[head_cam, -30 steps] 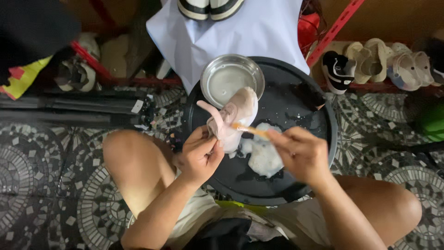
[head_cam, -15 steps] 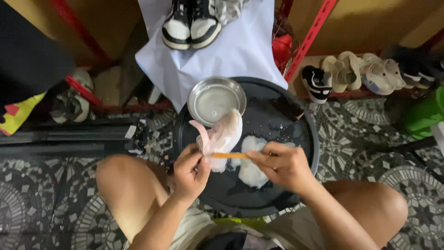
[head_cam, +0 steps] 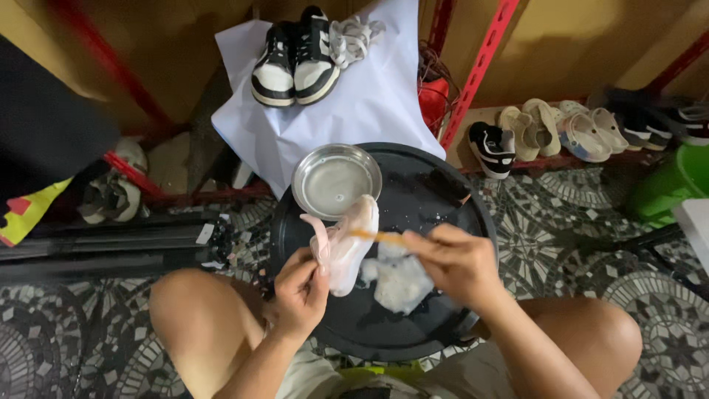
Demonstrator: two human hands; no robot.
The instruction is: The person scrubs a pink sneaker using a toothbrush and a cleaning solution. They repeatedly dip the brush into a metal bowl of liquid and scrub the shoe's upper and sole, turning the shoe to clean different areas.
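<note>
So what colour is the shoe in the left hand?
Pale pink shoe, in the left hand; head view shows it.

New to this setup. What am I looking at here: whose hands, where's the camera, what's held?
No machine here: a person wears one camera on the head, looking down at their own two hands and bare knees. The left hand holds a pale pink shoe. The right hand holds a thin orange-handled brush against it. Both are over a round black basin that holds a metal bowl and a white cloth. Beyond it, black-and-white sneakers sit on white paper, and more shoes line a low shelf to the right.
</note>
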